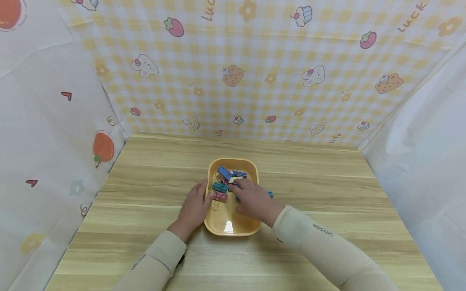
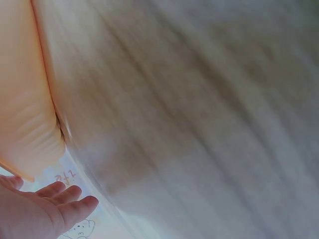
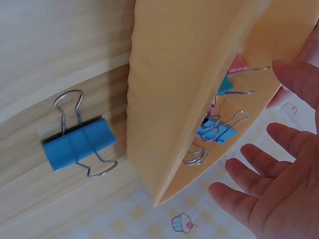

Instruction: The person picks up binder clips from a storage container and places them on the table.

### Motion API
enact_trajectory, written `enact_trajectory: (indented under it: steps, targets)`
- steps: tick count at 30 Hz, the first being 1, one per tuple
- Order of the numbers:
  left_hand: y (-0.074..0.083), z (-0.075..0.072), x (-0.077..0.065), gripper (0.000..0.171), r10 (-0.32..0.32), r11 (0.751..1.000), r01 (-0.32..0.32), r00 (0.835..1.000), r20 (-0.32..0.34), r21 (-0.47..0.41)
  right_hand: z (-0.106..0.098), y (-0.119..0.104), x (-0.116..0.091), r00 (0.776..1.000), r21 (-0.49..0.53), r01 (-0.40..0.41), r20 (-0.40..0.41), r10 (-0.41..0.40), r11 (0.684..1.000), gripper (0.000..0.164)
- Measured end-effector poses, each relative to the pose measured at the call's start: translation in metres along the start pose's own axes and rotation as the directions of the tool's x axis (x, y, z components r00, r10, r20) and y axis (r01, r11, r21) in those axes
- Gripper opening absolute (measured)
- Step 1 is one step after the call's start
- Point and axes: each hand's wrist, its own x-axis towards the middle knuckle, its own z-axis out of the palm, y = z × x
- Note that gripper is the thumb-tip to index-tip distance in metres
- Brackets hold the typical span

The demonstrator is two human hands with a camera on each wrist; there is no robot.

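An orange plastic tray [image 1: 233, 233] holds several binder clips. Among them are a pink clip [image 1: 220, 197], a teal clip [image 1: 220, 187] and a blue clip [image 1: 224, 173]. My left hand [image 1: 194, 206] rests at the tray's left side, thumb over the rim near the pink clip; its fingers look extended in the left wrist view. Over the tray's right half reaches my right hand [image 1: 251, 199], fingers spread and nothing gripped in the right wrist view [image 3: 279, 184]. From above it partly hides the clips under it.
Right of the tray, a blue binder clip [image 3: 79, 144] lies on the wooden table [image 1: 320, 182], partly hidden by the right hand in the head view. A yellow checked cloth [image 1: 269, 97] hangs behind the table, with white cloth on both sides.
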Motion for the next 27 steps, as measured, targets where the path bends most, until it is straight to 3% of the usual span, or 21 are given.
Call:
enact_trajectory:
  steps: [10,18,27]
  targets:
    - [-0.001,0.0,0.0,0.063,0.023,1.0,-0.023,1.0,-0.001,0.004,0.001,-0.009,0.005,0.998,-0.002,0.058,0.041,-0.057,0.998,0.066]
    - [0.0,-0.001,0.0,0.063,0.014,1.0,-0.014,1.0,0.017,0.011,0.006,-0.016,0.014,0.99,0.005,0.039,0.136,-0.039,0.999,0.062]
    - [-0.002,-0.002,0.0,0.062,0.03,1.0,-0.03,0.999,0.012,0.004,0.009,-0.019,0.021,0.984,-0.029,0.108,0.144,-0.102,0.994,0.065]
